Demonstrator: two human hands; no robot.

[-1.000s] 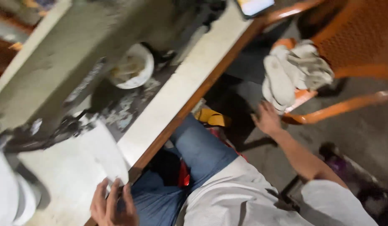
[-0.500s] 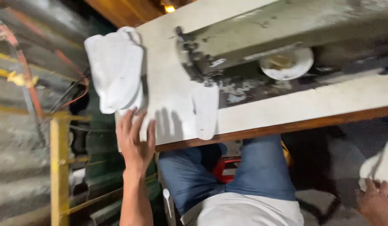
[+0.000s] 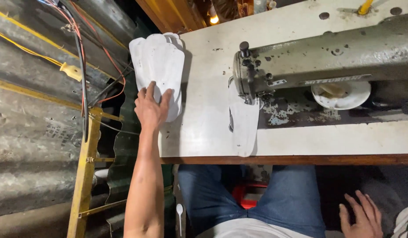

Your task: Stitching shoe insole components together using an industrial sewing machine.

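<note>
My left hand (image 3: 151, 108) rests flat, fingers spread, on a stack of white sole-shaped pieces (image 3: 162, 61) at the left end of the pale sewing table (image 3: 208, 128). A single white sole piece (image 3: 243, 125) lies under the needle of the grey-green industrial sewing machine (image 3: 327, 57). My right hand (image 3: 360, 216) hangs low at the bottom right, below the table edge, fingers apart and holding nothing. My legs in blue jeans show under the table.
A white dish (image 3: 345, 93) sits in the machine bed's recess. Corrugated metal sheet (image 3: 32, 119), loose wires (image 3: 80, 57) and a yellow metal frame (image 3: 83, 176) stand to the left. A red object (image 3: 245, 196) lies on the floor between my legs. A lit bulb (image 3: 214, 19) glows behind the table.
The view swung from the right side and chair to the table's left end. My left hand moved up from the table edge onto the stack of soles; my right hand dropped beside my thigh.
</note>
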